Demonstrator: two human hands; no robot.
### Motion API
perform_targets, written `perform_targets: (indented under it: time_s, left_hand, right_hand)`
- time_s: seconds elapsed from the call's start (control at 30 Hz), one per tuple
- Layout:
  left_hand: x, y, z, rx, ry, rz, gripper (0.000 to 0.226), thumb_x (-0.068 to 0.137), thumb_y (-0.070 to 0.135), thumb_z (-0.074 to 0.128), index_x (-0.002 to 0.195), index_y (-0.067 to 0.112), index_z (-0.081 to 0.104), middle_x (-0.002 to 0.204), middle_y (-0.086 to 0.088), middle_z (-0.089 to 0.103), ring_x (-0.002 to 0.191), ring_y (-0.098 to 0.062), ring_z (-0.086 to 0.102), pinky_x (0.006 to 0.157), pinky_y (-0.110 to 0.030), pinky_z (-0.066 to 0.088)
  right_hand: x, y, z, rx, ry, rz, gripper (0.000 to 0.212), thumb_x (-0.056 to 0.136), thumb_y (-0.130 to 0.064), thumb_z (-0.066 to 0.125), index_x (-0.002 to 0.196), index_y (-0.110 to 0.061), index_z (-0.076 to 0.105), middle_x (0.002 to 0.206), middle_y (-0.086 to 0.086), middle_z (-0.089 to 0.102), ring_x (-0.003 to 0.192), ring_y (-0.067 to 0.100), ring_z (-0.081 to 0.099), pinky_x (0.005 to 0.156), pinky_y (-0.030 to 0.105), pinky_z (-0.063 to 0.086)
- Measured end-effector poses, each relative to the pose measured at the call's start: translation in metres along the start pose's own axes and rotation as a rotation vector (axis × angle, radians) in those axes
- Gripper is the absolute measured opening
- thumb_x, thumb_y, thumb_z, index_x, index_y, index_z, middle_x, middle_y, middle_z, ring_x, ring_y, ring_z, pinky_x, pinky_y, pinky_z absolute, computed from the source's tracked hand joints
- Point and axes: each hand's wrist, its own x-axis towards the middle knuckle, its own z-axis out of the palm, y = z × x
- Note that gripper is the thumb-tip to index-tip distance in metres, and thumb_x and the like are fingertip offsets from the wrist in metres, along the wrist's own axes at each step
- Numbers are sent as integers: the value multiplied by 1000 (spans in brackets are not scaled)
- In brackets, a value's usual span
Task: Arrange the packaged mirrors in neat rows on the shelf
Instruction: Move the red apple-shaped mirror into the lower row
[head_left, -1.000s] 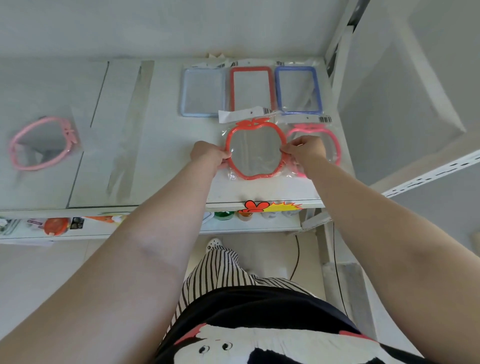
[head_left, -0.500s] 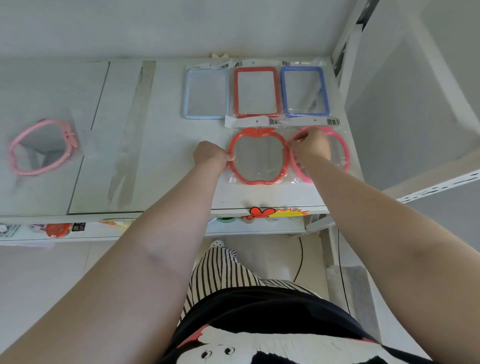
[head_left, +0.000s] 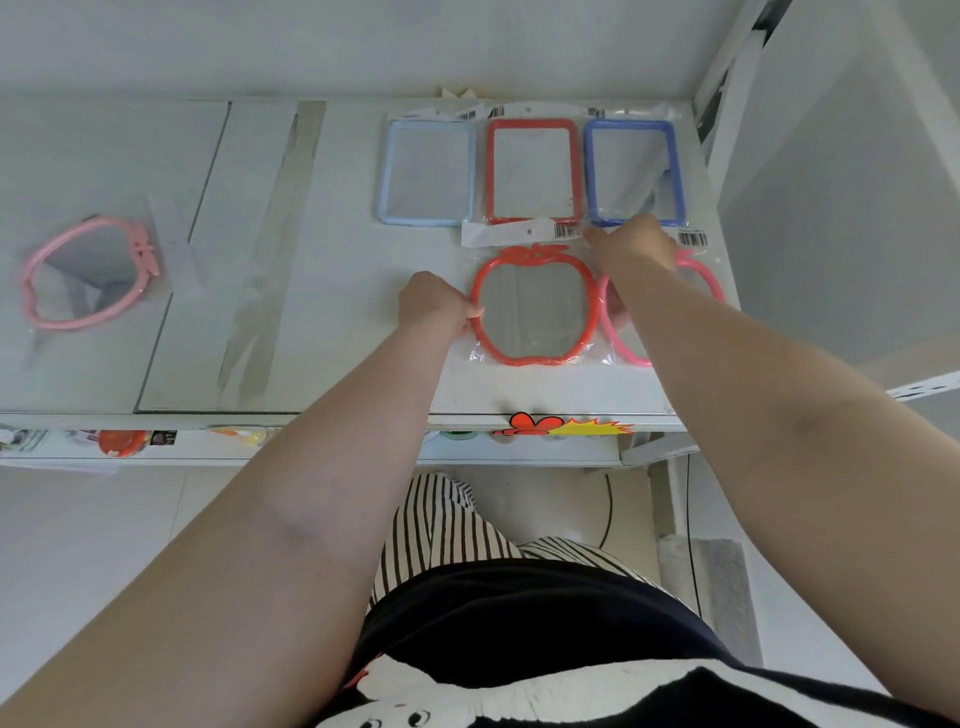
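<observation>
Along the back of the white shelf (head_left: 332, 260) lie three packaged rectangular mirrors side by side: light blue (head_left: 429, 172), red (head_left: 533, 170) and dark blue (head_left: 631, 171). Far off to the left, well apart, a pale pink apple mirror (head_left: 88, 274) lies alone in its clear bag. A lower shelf (head_left: 311, 449) holding small coloured items shows under the front edge, where a red and yellow sticker (head_left: 563, 424) is stuck.

In the front row the red apple mirror (head_left: 532, 306) lies flat, with a hot-pink apple mirror (head_left: 698, 280) just beside it on the right — largely hidden by the right forearm. The left hand (head_left: 436, 306) pinches the red frame's left edge, fingers curled. The right hand (head_left: 631, 244) reaches to the packages' white header cards (head_left: 511, 232); whether it grasps one I cannot tell. Barcodes show — digits unreadable.
</observation>
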Motion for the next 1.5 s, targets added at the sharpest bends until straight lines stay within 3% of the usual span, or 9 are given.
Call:
perform_targets:
  time_s: [0.17,0.33,0.6,0.73,0.87,1.0,1.13,1.23,1.5]
  left_hand:
    - [-2,4,1,72,11,-18,34,62,12,83,92,0,73,85,-17,75,78,-28,74,82,-39,60]
    - [-3,6,-1,97,24,-3,36,64,11,82,96,1,71,88,-16,75,80,-28,74,83,-38,59]
    - [9,2,1,121,7,1,37,57,11,85,90,1,73,85,-16,75,80,-28,74,81,-39,60]
    - [8,1,1,146,4,9,38,57,16,85,90,4,73,86,-15,75,82,-29,74,82,-39,60]
    - [-5,7,-2,213,61,70,36,66,27,82,92,8,64,79,-4,66,83,-27,68,78,-31,55]
    - [-13,11,6,343,220,390,48,73,27,75,117,20,57,121,-6,54,111,-25,56,87,-30,46]
    - [-15,4,18,610,106,682,68,76,28,75,137,20,48,149,-6,40,140,-28,33,114,-34,30]
    - [-11,-5,19,629,44,709,75,78,29,74,143,17,40,155,-5,32,145,-27,26,118,-33,22]
    - [-13,0,15,604,38,721,73,78,27,74,143,14,42,153,-7,36,144,-25,29,117,-30,20]
  right_hand:
    - [8,-3,0,113,-55,60,29,88,-38,64,77,-13,51,70,1,55,71,22,58,65,31,48]
    - [13,-3,0,190,-57,28,24,82,-33,72,91,-11,68,84,2,67,75,21,62,75,32,53]
    - [20,4,5,14,5,-19,21,79,-35,72,92,-19,69,97,7,71,100,28,63,83,36,52]
    - [25,8,10,-27,28,-18,24,78,-39,72,90,-19,68,96,6,71,103,30,61,83,37,52]
    - [18,12,9,4,111,-89,31,79,-44,70,97,-19,64,110,5,65,111,28,55,89,39,49]
    - [-20,23,16,-129,160,-319,41,77,-44,71,112,-24,63,125,5,55,119,31,43,101,41,37]
    - [-44,42,27,-283,141,-348,51,81,-44,67,129,-30,57,136,8,46,127,34,36,106,44,27]
    - [-46,45,30,-281,136,-308,51,81,-45,67,130,-34,56,138,7,44,129,34,34,106,44,26]
    - [-42,43,31,-323,141,-305,48,81,-48,65,127,-35,58,136,8,44,125,34,36,104,44,27]
